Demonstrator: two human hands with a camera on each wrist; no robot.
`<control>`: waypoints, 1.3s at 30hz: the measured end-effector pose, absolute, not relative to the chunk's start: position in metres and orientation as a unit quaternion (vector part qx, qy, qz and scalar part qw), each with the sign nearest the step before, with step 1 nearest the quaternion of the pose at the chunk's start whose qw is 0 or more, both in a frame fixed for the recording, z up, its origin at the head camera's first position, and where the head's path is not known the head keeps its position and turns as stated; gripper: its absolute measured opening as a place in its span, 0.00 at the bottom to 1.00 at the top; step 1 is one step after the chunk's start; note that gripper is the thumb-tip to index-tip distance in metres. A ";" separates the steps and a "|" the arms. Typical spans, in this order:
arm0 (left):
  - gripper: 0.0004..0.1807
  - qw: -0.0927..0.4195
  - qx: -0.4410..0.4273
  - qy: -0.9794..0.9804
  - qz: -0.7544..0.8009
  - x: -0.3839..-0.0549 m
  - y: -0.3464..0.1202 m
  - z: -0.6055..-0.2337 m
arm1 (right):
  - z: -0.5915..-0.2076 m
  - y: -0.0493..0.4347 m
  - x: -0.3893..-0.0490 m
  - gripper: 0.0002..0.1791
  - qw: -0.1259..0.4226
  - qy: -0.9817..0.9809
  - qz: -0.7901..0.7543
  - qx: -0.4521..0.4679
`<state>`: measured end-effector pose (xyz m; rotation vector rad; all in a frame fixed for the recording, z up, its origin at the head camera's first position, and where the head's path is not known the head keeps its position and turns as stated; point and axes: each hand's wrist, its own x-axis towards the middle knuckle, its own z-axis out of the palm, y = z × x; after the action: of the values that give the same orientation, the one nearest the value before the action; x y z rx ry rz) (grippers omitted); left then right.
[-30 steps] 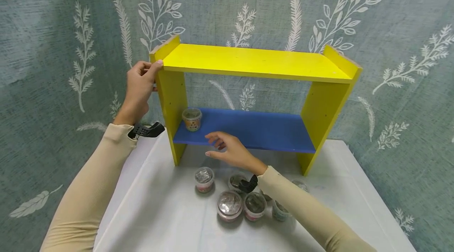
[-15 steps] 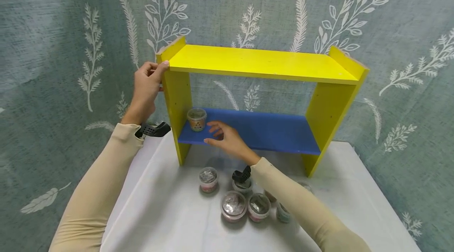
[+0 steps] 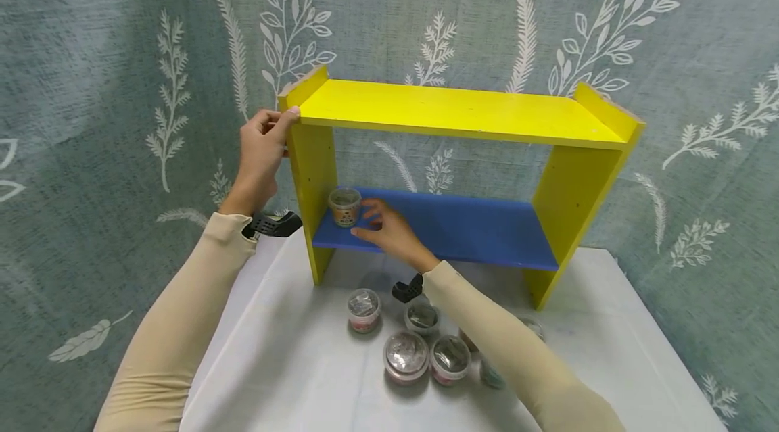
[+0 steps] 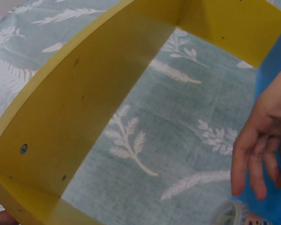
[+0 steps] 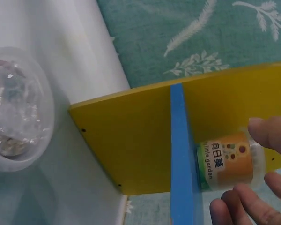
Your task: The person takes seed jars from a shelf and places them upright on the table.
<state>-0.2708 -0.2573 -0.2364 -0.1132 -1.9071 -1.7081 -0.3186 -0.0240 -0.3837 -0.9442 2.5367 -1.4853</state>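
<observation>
A small clear plastic tub (image 3: 345,207) with an orange label and Chinese print stands upright on the blue shelf (image 3: 453,226), near its left end. Close to the tub's right side is my right hand (image 3: 389,232), thumb and fingers spread and loosely bent. In the right wrist view, the thumb and fingers frame the labelled tub (image 5: 227,161); whether they touch it I cannot tell. My left hand (image 3: 262,155) grips the top left corner of the yellow shelf unit (image 3: 462,107), thumb in front. Only its fingertips (image 4: 2,218) show in the left wrist view.
Several lidded tubs, among them a pink one (image 3: 406,356) and one further left (image 3: 364,310), stand on the white-covered table (image 3: 292,364) before the unit. My right forearm (image 3: 505,344) partly hides others. A patterned green curtain (image 3: 389,26) hangs behind.
My right hand has moved up and left, closer to the tub on the blue shelf. My left hand keeps its hold on the corner. The head view has shifted slightly.
</observation>
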 end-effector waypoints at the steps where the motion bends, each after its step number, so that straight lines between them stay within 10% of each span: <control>1: 0.19 0.286 -0.043 -0.713 -0.639 -0.271 -0.257 -0.237 | -0.384 -0.025 -0.320 0.36 0.028 0.821 -0.484 -0.302; 39: 0.18 0.295 -0.055 -0.718 -0.628 -0.272 -0.259 -0.239 | -0.381 -0.055 -0.348 0.45 0.125 0.756 -0.591 -0.254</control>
<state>-0.2717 -0.2588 -0.2387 -0.1453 -1.9106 -1.6728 -0.3479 -0.0549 -0.3806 -0.7400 2.2018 -1.7211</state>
